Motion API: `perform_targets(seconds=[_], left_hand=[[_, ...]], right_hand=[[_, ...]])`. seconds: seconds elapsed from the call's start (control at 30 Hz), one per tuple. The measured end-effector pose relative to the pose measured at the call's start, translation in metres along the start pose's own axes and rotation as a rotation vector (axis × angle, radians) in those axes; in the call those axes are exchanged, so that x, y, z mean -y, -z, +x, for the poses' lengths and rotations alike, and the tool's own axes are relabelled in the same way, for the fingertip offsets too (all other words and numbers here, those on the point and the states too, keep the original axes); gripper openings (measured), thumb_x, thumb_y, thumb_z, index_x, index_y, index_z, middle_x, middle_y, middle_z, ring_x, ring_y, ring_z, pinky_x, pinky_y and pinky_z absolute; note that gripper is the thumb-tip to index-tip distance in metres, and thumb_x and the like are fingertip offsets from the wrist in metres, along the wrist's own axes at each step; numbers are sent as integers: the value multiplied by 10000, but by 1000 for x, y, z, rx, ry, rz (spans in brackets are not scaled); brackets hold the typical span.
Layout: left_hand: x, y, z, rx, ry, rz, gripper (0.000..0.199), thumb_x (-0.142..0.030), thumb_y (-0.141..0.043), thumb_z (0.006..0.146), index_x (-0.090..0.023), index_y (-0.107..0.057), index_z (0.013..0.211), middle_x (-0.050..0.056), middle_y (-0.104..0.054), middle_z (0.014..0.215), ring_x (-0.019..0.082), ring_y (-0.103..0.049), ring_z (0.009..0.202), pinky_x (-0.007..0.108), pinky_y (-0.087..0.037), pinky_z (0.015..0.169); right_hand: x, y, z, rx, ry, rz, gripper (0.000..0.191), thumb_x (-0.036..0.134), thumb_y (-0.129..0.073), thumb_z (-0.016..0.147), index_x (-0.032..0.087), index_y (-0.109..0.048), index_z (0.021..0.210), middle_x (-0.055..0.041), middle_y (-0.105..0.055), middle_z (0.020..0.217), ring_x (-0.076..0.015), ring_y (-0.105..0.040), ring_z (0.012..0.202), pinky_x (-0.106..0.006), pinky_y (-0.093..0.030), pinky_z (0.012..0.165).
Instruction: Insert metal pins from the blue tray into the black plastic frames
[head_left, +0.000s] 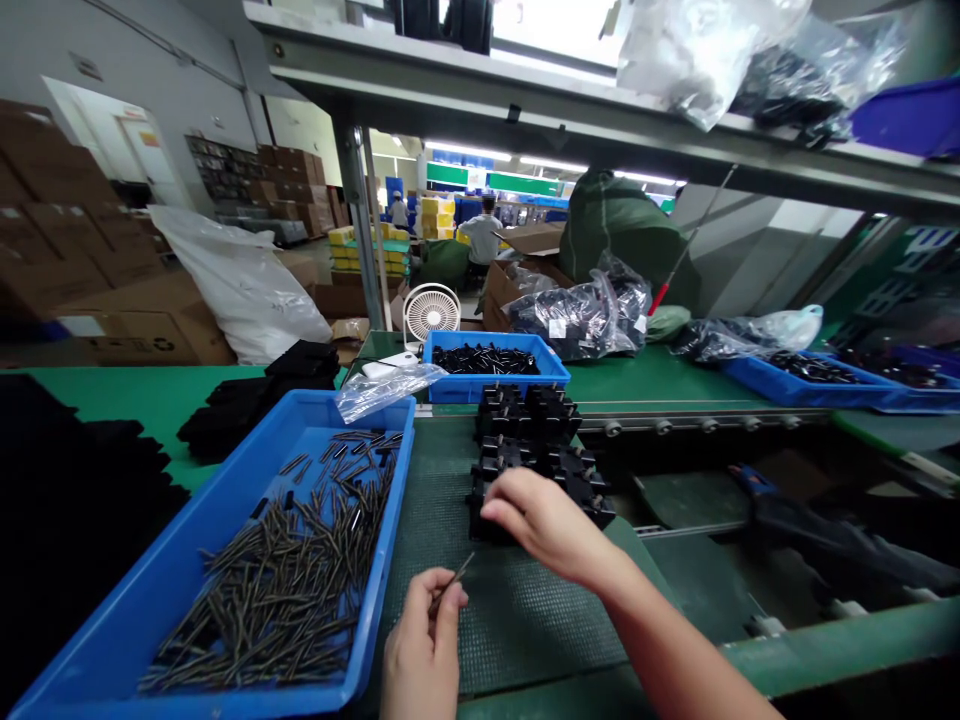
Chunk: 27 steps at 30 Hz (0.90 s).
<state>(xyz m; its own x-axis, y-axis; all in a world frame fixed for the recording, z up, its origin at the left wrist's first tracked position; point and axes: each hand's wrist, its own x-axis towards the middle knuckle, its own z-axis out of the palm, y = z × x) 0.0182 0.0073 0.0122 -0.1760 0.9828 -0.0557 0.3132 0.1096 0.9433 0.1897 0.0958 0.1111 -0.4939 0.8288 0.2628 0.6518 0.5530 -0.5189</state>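
Note:
My left hand (426, 640) pinches one or more thin metal pins (459, 572) over the green textured mat, just right of the blue tray. With fingers pressed together, my right hand (536, 515) is at the near left corner of a group of black plastic blocks (502, 455). Short metal pins stick up from those blocks. What the right fingertips hold, if anything, is hidden. Beside my left hand, the large blue tray (409, 460) holds a heap of similar metal pins (300, 580) and a few black pieces.
Behind the blocks stands a smaller blue tray (499, 390) of black parts, near a white fan (432, 312). Stacked black pieces (259, 400) lie on the left. A metal shelf (480, 85) spans overhead. A roller-edged gap (697, 490) opens on the right.

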Motion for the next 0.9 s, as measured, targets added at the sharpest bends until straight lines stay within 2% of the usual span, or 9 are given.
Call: perform_targets(seconds=[0.1, 0.27, 0.4, 0.53, 0.63, 0.7, 0.77, 0.83, 0.9], left_hand=[[0, 0, 1, -65, -105, 14, 273, -470, -498, 852, -237, -600, 950, 60, -690, 937, 214, -651, 843, 306, -493, 737], [-7, 2, 1, -88, -235, -7, 186, -392, -576, 838, -237, -669, 883, 55, -632, 950, 206, -594, 921, 291, -450, 828], [-11, 3, 1, 15, 111, -447, 328, -504, -615, 795, -210, -654, 934, -6, -577, 672, 119, -533, 617, 219, -441, 591], [-20, 4, 2, 226, 527, -1190, 451, -429, -811, 619, -181, -618, 943, -125, -266, 469, 30, -213, 397, 144, -172, 369], [-22, 6, 4, 303, 578, -1347, 486, -336, -873, 526, -171, -613, 902, -142, -186, 458, 25, -135, 395, 146, -130, 356], [-15, 6, 6, 242, 489, -1165, 472, -451, -806, 601, -184, -602, 932, -135, -225, 456, 38, -164, 389, 155, -151, 355], [-2, 5, 9, 141, 342, -745, 421, -549, -653, 729, -201, -595, 959, -95, -372, 486, 67, -305, 402, 179, -257, 382], [15, 6, 10, 16, 109, -260, 346, -523, -528, 820, -217, -610, 962, -8, -572, 651, 140, -530, 571, 250, -431, 529], [33, 7, 11, -66, -145, 126, 286, -453, -474, 859, -238, -637, 954, 49, -650, 853, 222, -607, 805, 357, -485, 736]], right_hand=[[13, -17, -13, 135, 12, -44, 372, 426, -417, 967, 164, -578, 758, -17, -583, 725, -128, -497, 678, -243, -331, 615], [9, -33, -19, 159, 19, 9, 380, 369, -448, 962, 152, -525, 659, 11, -521, 633, -97, -427, 596, -228, -267, 551], [6, -28, -20, 160, 21, 123, 295, 345, -517, 933, 151, -577, 720, 7, -561, 687, -101, -479, 643, -203, -323, 588], [8, -18, -20, 131, 61, 208, 185, 307, -573, 907, 162, -596, 794, 5, -600, 765, -107, -528, 715, -201, -371, 656], [1, -6, -18, 43, 72, 201, 123, 247, -577, 905, 171, -569, 809, 7, -590, 790, -113, -523, 746, -210, -384, 682], [-9, 4, -15, -42, 56, 114, 99, 218, -562, 911, 179, -562, 821, -2, -584, 814, -133, -511, 792, -234, -388, 714], [-20, 14, -11, -104, 32, -26, 78, 196, -551, 913, 185, -569, 838, -14, -578, 849, -158, -490, 837, -265, -388, 747], [-28, 22, -6, -117, 17, -148, 65, 178, -549, 910, 188, -580, 854, -24, -572, 880, -172, -473, 859, -285, -390, 762], [-31, 26, -2, -94, 27, -219, 62, 173, -545, 911, 188, -592, 872, -30, -565, 896, -176, -466, 869, -289, -399, 767]])
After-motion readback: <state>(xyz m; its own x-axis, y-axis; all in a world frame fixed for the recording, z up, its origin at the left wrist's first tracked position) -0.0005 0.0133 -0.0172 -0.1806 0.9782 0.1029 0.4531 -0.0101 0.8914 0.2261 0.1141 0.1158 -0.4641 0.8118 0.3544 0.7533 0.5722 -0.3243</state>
